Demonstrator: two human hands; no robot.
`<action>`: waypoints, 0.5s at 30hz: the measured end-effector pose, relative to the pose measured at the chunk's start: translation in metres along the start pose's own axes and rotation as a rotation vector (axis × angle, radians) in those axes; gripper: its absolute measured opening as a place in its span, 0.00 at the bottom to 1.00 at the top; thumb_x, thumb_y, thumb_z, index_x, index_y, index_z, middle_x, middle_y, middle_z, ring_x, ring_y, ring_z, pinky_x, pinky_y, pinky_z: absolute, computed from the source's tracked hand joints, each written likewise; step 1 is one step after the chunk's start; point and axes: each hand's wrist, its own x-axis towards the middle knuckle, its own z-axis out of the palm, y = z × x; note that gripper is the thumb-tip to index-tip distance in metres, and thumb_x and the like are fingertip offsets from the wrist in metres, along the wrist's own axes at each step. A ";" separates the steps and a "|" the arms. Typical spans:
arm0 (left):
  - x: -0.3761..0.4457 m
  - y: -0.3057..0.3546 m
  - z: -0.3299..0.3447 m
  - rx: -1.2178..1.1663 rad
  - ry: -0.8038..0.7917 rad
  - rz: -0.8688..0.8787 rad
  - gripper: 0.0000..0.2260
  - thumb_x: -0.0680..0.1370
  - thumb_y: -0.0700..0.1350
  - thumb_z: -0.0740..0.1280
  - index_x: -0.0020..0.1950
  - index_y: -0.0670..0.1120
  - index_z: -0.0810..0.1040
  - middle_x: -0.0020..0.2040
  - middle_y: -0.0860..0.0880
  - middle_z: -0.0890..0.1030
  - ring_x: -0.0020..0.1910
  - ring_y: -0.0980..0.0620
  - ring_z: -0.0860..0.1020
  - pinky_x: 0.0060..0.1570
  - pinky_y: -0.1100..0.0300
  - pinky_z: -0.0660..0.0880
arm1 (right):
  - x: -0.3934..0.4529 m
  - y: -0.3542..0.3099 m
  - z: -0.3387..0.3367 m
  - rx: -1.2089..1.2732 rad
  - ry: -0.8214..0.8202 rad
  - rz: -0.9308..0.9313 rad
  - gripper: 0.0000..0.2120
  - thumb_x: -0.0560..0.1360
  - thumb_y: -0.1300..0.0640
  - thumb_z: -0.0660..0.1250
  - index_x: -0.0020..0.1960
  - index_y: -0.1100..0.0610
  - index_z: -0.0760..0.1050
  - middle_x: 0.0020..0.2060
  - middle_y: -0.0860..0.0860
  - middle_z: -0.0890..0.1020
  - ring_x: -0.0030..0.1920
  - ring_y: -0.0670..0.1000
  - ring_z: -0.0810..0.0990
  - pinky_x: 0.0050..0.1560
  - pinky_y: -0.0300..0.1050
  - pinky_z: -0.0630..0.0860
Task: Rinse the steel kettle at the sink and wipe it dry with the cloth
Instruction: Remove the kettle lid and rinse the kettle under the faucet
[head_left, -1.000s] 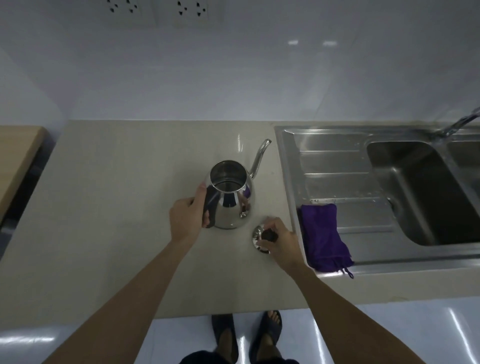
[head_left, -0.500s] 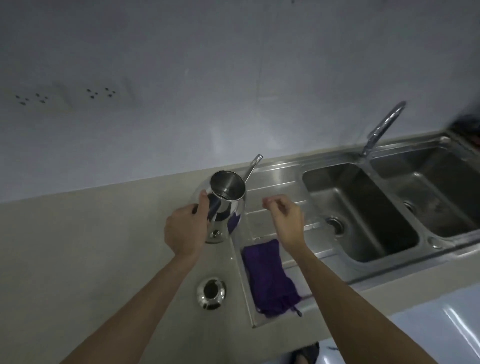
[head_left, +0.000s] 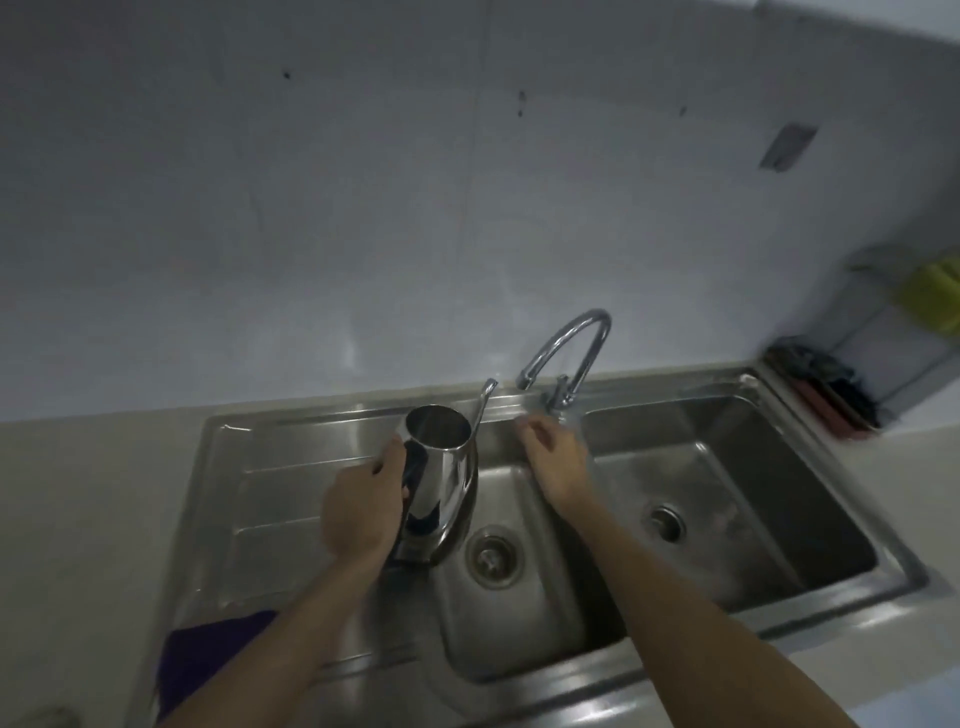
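Observation:
My left hand (head_left: 358, 512) grips the dark handle of the steel kettle (head_left: 439, 478), which hangs lidless over the left sink basin (head_left: 519, 613), its thin spout (head_left: 483, 402) pointing toward the tap. My right hand (head_left: 556, 457) is empty, fingers loosely apart, just below the curved chrome tap (head_left: 571, 353) and close to its lever. The purple cloth (head_left: 208, 660) lies on the draining board (head_left: 270, 493) at lower left, partly hidden by my left forearm. The kettle lid (head_left: 47, 719) shows as a blur at the bottom left corner.
A second basin (head_left: 737, 499) lies to the right. At far right a wire rack (head_left: 883, 364) holds a yellow-green item and dark things. A beige counter (head_left: 78, 519) surrounds the sink, with the wall close behind.
The view swung right. My left hand carried the kettle from the counter over the left basin. My right hand let go of the lid and reached up toward the tap.

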 end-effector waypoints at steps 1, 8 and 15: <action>-0.001 0.005 0.009 -0.004 -0.028 -0.036 0.33 0.74 0.71 0.53 0.24 0.48 0.76 0.23 0.50 0.78 0.29 0.45 0.79 0.35 0.57 0.72 | 0.009 0.005 -0.008 -0.026 0.017 -0.003 0.09 0.78 0.54 0.65 0.54 0.55 0.81 0.45 0.49 0.83 0.42 0.42 0.78 0.39 0.19 0.65; 0.011 0.037 0.105 -0.015 -0.051 -0.092 0.30 0.77 0.66 0.57 0.26 0.46 0.78 0.24 0.49 0.80 0.28 0.48 0.80 0.36 0.56 0.74 | 0.104 0.068 -0.052 -0.268 -0.130 -0.102 0.15 0.78 0.65 0.61 0.65 0.59 0.72 0.58 0.60 0.81 0.58 0.59 0.80 0.52 0.37 0.72; 0.020 0.040 0.137 -0.044 -0.040 -0.078 0.30 0.76 0.67 0.58 0.23 0.48 0.76 0.20 0.50 0.76 0.21 0.53 0.74 0.32 0.59 0.71 | 0.142 0.111 -0.042 -0.510 -0.436 -0.323 0.37 0.74 0.75 0.55 0.76 0.65 0.40 0.77 0.62 0.41 0.76 0.60 0.37 0.77 0.54 0.42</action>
